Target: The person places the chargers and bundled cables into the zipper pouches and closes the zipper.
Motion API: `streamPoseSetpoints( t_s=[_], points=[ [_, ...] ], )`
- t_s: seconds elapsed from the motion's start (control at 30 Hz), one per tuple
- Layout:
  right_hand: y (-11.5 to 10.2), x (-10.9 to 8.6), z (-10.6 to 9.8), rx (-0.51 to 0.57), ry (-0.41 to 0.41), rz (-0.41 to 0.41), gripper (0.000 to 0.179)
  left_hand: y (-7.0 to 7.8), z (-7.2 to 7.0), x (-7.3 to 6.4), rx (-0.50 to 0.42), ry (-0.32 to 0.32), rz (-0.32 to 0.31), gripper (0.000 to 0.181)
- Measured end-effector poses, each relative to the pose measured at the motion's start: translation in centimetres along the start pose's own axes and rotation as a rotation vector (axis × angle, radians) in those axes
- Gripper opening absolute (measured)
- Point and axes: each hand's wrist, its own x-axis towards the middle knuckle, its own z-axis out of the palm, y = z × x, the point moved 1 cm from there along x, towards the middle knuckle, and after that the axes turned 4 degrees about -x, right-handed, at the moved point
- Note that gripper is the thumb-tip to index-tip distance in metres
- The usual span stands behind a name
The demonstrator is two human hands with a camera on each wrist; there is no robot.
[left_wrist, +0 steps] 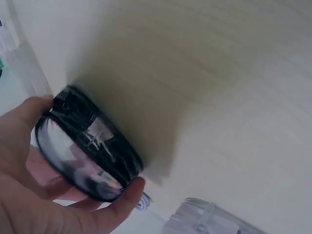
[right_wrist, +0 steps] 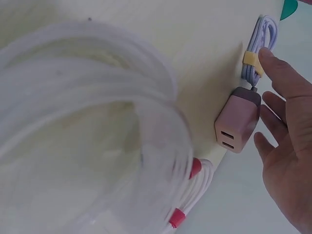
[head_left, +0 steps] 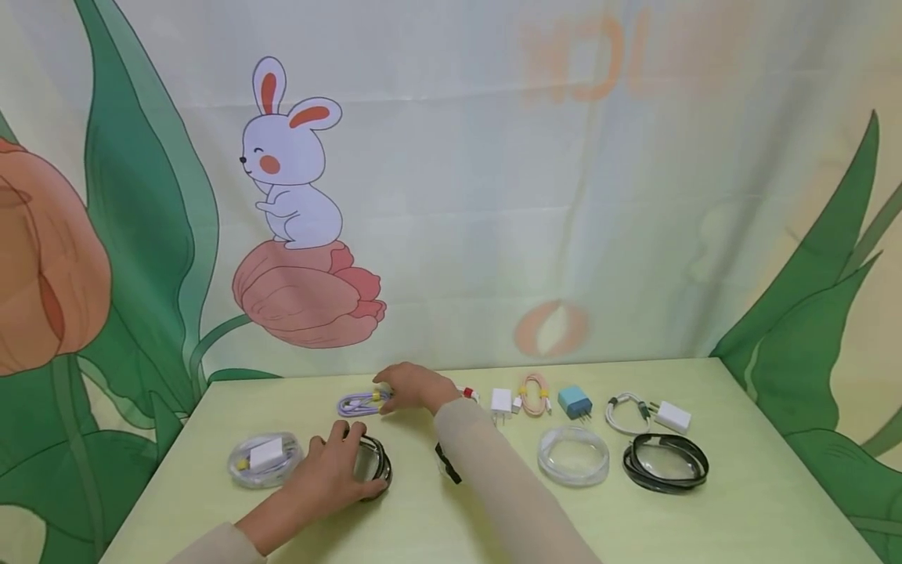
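Nearest, left of lower centre, the left hand (head_left: 320,476) clasps a black-edged pouch (head_left: 384,462) by its rim, seemingly to steady it; just below frame centre, the right hand (head_left: 419,389), unclenched, lies at a purple cable (head_left: 352,406), its yellow strap (right_wrist: 251,59) presumably keeping it coiled, and a pink charger (right_wrist: 237,119); contact cannot be told. At right, a blue charger (head_left: 575,403) stands toward the back of the table (head_left: 747,521), seemingly spaced for distinctness.

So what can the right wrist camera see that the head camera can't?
Only the right wrist view shows the pink two-port charger.
Only the head view shows the cartoon rabbit, the left hand and the blue charger.
Both show the right hand, the purple cable and at least part of the white cable with red ties.
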Motion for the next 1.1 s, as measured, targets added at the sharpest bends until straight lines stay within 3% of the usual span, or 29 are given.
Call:
streamPoseSetpoints(
  t_s=[0.27,0.6,1.1],
  points=[
    [-0.1,0.7,0.5,-0.044,-0.023,-0.004,0.064,-0.1,0.5,0.1,-0.053,0.102,0.016,0.094],
    [-0.2,1.7,1.7,-0.117,0.062,-0.119,0.042,-0.1,0.2,0.0,-0.073,0.1,0.026,0.093],
    [-1.0,2.4,1.7,-0.176,0.14,-0.131,0.037,-0.6,0.3,0.0,-0.07,0.1,0.024,0.096]
  ],
)
